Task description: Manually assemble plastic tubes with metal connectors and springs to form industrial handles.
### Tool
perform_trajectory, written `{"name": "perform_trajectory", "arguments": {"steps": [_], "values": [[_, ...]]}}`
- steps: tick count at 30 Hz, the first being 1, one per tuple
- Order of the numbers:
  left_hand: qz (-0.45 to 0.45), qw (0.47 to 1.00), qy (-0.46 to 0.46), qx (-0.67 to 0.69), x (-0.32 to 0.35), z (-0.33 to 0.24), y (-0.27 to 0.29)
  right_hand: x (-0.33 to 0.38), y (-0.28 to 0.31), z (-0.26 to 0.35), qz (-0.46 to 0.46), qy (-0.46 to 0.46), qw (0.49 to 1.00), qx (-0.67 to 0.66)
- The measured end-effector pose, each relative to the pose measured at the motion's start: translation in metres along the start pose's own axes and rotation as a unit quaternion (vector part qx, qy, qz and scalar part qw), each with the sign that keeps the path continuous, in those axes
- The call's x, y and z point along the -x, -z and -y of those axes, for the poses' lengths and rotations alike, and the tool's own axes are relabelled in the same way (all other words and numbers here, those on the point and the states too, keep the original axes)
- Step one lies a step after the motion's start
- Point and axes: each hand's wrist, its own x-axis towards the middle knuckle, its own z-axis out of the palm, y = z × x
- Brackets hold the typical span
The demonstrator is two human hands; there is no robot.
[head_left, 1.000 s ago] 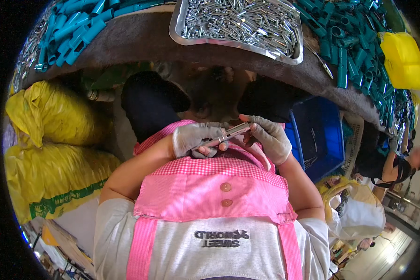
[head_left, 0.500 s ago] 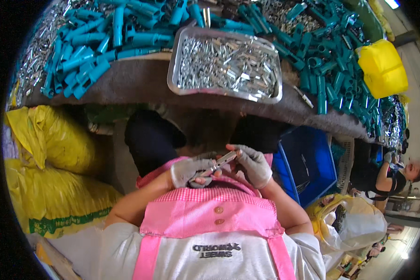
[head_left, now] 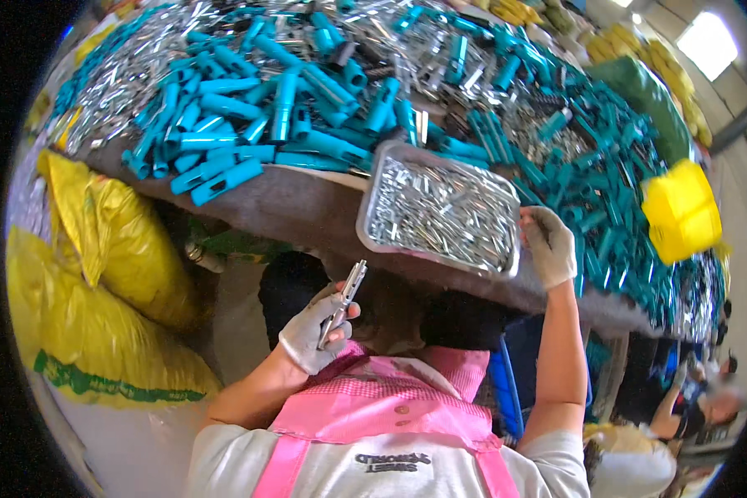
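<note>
My left hand [head_left: 317, 330], in a grey glove with bare fingertips, is wrapped round a slim silver metal piece [head_left: 351, 286] with holes along it. The piece tilts up out of the fist, over my lap. Beyond, at the table's near edge, stands a metal tray [head_left: 365, 217] heaped with small shiny metal parts [head_left: 444, 212]. My right hand [head_left: 551, 249], gloved the same way, reaches to the table just outside the tray's right end. Its fingers are bent together, and whatever lies between them is hidden.
Teal plastic tubes [head_left: 228, 108] and loose metal parts cover the table. A yellow container [head_left: 681, 212] sits at the right. Yellow sacks [head_left: 100, 315] lean at the left below the table. A blue bin [head_left: 503, 386] stands beneath my right arm. Another person [head_left: 697, 407] works far right.
My right hand has left the metal piece and moved forward and right to the tray's right end. My left hand keeps the piece, now tilted more upright. The view has shifted.
</note>
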Motion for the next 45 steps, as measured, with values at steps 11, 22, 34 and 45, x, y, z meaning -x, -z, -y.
{"name": "perform_trajectory", "arguments": {"steps": [11, 22, 34, 45], "values": [[0.003, 0.996, -0.093, -0.007, 0.010, -0.015, 0.028, -0.078, -0.089, 0.073, 0.159, 0.116, 0.973, 0.124], [0.020, 0.995, -0.083, -0.054, 0.035, -0.025, 0.025, -0.170, -0.291, 0.133, 0.164, 0.226, 0.874, 0.398], [-0.007, 0.998, -0.055, -0.005, 0.009, -0.059, 0.020, -0.076, -0.156, 0.099, 0.136, 0.088, 0.965, -0.206], [0.025, 0.981, -0.056, -0.184, 0.019, -0.041, 0.003, 0.026, -0.158, 0.092, 0.353, -0.084, 0.903, -0.229]]}}
